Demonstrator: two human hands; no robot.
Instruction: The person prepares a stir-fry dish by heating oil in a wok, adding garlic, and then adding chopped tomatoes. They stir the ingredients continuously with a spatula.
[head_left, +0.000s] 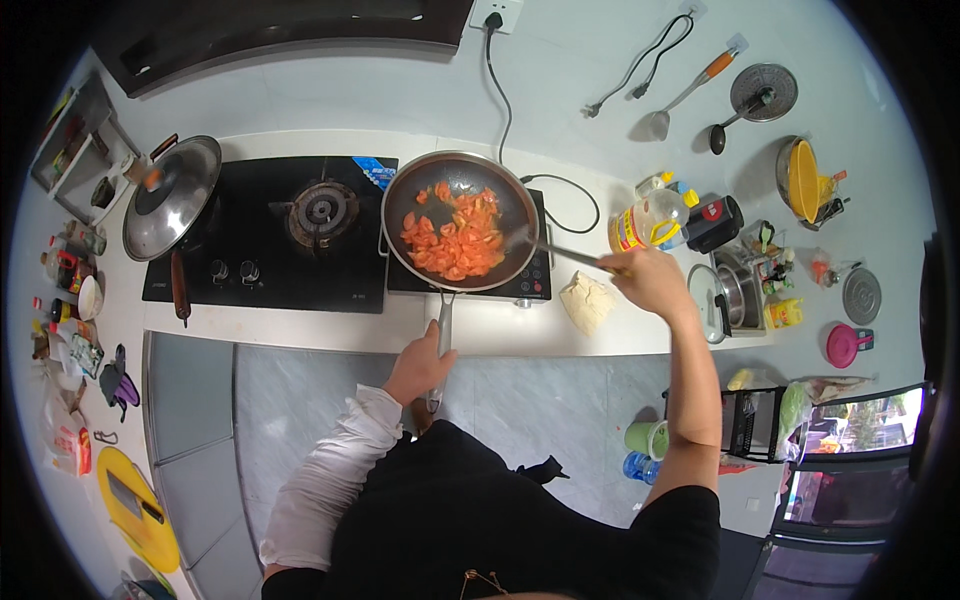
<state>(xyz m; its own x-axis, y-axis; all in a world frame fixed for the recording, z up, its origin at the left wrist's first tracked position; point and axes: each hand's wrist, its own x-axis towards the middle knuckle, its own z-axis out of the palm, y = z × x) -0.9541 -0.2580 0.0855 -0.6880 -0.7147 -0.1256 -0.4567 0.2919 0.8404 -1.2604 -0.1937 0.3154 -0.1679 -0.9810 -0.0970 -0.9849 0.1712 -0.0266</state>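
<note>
A frying pan (397, 259) stands on a black induction cooker (537, 281), with chopped tomatoes (457, 240) spread over its bottom. My left hand (424, 364) is closed round the pan's long metal handle (444, 330), at the counter's front edge. In my right hand (649, 277), at the right of the pan, is a spatula (574, 256), its blade inside the pan against the right side of the tomatoes. A crumpled cream-coloured cloth (589, 301) lies on the counter just below and left of my right hand.
To the left, a black gas hob (270, 217) carries a wok with a metal lid (176, 195). Oil bottles (656, 217), a glass lid (703, 300) and a sink (739, 289) stand at the right. A knife (126, 491) lies on a yellow cutting board (120, 525) at the lower left.
</note>
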